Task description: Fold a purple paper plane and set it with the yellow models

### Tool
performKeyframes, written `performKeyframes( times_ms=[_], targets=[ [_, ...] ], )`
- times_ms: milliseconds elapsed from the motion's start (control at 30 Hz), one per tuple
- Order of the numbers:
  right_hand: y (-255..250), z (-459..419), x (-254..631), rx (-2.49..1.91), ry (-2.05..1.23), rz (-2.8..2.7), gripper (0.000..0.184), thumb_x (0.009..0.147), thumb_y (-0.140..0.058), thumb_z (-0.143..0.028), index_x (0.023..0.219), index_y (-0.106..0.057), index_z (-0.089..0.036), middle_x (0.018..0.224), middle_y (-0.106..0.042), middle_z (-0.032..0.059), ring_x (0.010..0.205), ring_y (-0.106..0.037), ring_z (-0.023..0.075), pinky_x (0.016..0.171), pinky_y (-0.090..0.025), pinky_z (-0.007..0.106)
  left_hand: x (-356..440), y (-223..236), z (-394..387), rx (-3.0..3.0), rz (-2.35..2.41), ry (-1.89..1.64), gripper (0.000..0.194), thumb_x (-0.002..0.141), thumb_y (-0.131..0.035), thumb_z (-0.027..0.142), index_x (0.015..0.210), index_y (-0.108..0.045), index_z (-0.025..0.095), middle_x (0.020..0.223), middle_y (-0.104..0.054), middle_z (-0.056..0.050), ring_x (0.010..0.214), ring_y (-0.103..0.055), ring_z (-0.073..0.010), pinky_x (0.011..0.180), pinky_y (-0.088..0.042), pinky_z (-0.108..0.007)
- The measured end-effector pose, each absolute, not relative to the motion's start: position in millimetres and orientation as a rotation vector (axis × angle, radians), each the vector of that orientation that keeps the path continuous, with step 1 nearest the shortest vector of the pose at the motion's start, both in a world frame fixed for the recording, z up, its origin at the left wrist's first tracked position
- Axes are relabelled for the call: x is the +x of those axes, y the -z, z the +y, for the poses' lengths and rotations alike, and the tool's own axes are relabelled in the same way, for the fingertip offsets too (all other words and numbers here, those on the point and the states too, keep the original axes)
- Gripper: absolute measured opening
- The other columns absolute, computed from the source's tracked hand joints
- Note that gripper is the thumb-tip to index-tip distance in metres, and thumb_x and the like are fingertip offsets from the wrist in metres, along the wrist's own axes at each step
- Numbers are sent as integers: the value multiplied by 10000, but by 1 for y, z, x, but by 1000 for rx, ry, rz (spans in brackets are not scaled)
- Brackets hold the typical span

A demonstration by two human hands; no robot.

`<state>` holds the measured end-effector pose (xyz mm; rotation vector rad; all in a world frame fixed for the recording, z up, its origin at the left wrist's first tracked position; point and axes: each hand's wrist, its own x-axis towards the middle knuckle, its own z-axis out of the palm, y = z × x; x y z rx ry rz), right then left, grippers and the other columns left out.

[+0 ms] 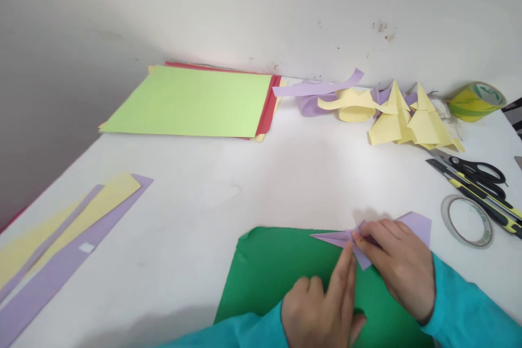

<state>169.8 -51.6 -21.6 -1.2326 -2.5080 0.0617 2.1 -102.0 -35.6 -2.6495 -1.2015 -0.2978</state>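
Note:
A purple folded paper (418, 224) with a narrow pointed end lies over the far edge of a green sheet (281, 272). My right hand (397, 266) pinches its folded middle between thumb and fingers, covering part of it. With its index finger stretched out, my left hand (320, 310) presses a fingertip on the paper just beside that pinch; the other fingers are partly curled. The pointed end sticks out to the left of both hands.
Light green sheets (191, 100) lie on red ones by the wall. Yellow folded shapes (393, 119), curled strips (354, 103) and a yellow tape roll (475, 102) stand at the back right. Scissors (481, 171), a cutter (477, 193) and clear tape (467, 221) lie right; paper strips (69, 261) left.

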Motion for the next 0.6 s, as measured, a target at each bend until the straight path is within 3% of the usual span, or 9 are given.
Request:
performKeyframes(
  times_ms=[133, 400, 600],
  targets=[
    [21, -51, 169, -1243, -51, -2498, 302, 899, -343, -157, 823, -635, -143, 745, -577, 60, 702, -439, 163, 608, -310, 304, 1, 34, -94, -2641, -1276, 142, 567, 801, -355, 496, 1181, -548, 122, 1299, -436, -139, 378, -438, -116, 339, -369, -311],
    [17, -43, 183, -1250, -298, -2492, 255, 883, -403, -181, 820, -649, -203, 761, -555, 32, 710, -436, 133, 610, -291, 280, 0, 32, -95, -2545, -1253, 140, 549, 811, -372, 475, 1067, -625, 61, 1187, -537, -188, 363, -440, -113, 322, -364, -285],
    [12, -41, 191, -1322, -99, -2593, 177, 830, -495, -224, 803, -662, -271, 756, -544, 40, 713, -405, 164, 573, -225, 296, -3, 32, -92, -2436, -1202, 252, 539, 796, -447, 472, 942, -662, -1, 1011, -626, -247, 376, -467, -119, 340, -363, -270]
  ],
)
